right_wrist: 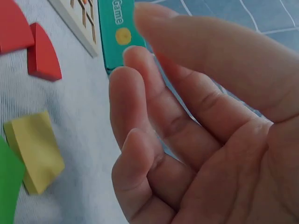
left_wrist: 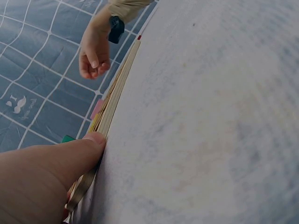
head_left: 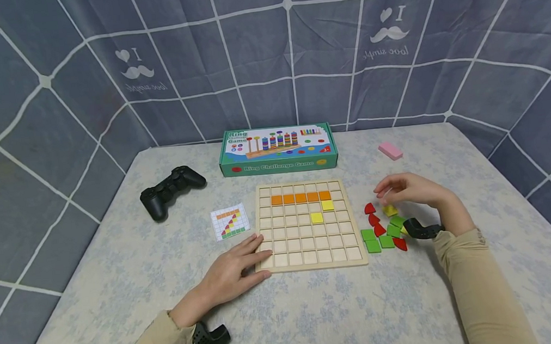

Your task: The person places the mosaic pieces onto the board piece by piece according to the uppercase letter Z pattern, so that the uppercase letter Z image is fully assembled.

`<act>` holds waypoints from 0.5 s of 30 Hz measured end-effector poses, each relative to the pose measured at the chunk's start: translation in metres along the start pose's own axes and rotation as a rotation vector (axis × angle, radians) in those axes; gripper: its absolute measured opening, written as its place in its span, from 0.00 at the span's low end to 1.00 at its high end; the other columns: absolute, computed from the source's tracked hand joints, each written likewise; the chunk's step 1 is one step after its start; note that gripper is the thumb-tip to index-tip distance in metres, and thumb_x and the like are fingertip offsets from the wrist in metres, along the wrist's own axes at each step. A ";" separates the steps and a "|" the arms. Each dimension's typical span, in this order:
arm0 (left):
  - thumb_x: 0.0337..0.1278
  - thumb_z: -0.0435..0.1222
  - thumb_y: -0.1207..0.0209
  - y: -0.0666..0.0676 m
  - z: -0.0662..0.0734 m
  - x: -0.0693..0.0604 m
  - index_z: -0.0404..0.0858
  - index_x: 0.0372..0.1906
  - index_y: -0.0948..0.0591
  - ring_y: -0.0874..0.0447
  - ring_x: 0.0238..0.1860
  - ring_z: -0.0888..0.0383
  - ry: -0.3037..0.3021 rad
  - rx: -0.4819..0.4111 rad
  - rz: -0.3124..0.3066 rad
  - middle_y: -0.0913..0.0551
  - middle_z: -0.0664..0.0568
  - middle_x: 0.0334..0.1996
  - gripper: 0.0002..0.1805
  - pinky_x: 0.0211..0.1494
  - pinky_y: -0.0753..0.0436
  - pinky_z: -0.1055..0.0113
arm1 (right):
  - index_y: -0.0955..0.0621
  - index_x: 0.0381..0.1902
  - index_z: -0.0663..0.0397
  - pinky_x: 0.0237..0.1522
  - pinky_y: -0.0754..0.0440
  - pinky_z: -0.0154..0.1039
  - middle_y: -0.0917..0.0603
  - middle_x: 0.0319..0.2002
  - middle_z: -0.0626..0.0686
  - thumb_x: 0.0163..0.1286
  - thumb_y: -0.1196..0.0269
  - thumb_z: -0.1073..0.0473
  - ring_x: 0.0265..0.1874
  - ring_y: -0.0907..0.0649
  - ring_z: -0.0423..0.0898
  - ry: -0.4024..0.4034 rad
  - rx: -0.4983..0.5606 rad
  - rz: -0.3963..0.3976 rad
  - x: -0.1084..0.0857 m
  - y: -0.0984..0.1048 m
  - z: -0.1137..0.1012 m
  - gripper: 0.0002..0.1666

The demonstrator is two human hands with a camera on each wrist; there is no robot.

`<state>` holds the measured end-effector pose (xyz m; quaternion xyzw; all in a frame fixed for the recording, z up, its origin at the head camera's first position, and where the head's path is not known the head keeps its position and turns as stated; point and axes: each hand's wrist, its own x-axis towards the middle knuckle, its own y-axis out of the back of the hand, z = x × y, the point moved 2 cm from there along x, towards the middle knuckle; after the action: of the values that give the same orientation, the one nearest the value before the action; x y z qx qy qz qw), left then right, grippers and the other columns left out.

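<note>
My left hand [head_left: 232, 271] rests at the left edge of a wooden grid board [head_left: 308, 270], fingers extended. In the left wrist view its thumb [left_wrist: 77, 156] touches the board's side. The board bears a row of several orange squares [head_left: 301, 198] and two yellow squares [head_left: 316, 218] stepping down diagonally. My right hand [head_left: 412, 189] hovers beyond the board's right side, its fingers loosely bent with nothing visible between them. Below it lie loose pieces: a yellow block [right_wrist: 37, 151], green squares [head_left: 373, 246] and red quarter-round blocks [right_wrist: 44, 53].
A printed pattern card [head_left: 230, 221] lies left of the board. Behind the board stands a green Ring Challenge Game box [head_left: 280, 165]. A black game controller [head_left: 171, 191] is at the back left, a pink block [head_left: 390, 151] at the back right. Dark checked cloth [head_left: 264, 47] hangs behind.
</note>
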<state>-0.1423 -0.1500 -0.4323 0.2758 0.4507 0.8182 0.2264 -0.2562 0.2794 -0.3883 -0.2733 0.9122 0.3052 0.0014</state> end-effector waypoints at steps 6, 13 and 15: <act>0.60 0.50 0.42 0.000 0.000 0.000 0.42 0.58 0.22 0.42 0.69 0.49 -0.003 0.010 0.001 0.34 0.44 0.66 0.25 0.65 0.34 0.52 | 0.23 0.49 0.67 0.43 0.21 0.41 0.20 0.45 0.61 0.62 0.35 0.59 0.37 0.19 0.48 -0.048 0.023 -0.027 -0.001 0.002 0.010 0.21; 0.60 0.50 0.42 0.000 0.000 0.000 0.42 0.58 0.22 0.42 0.69 0.49 0.003 0.010 -0.002 0.34 0.44 0.66 0.25 0.66 0.34 0.53 | 0.24 0.50 0.66 0.42 0.22 0.37 0.19 0.46 0.59 0.60 0.34 0.60 0.37 0.20 0.45 -0.113 0.029 -0.061 -0.003 0.004 0.019 0.22; 0.60 0.50 0.42 0.000 0.000 0.000 0.42 0.58 0.22 0.42 0.69 0.49 0.004 0.011 -0.003 0.34 0.44 0.66 0.25 0.66 0.34 0.53 | 0.23 0.50 0.66 0.42 0.23 0.36 0.19 0.46 0.59 0.60 0.34 0.60 0.38 0.20 0.45 -0.124 0.023 -0.067 -0.003 0.004 0.021 0.22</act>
<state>-0.1426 -0.1498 -0.4327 0.2748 0.4559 0.8160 0.2252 -0.2595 0.2955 -0.4029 -0.2842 0.9042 0.3108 0.0714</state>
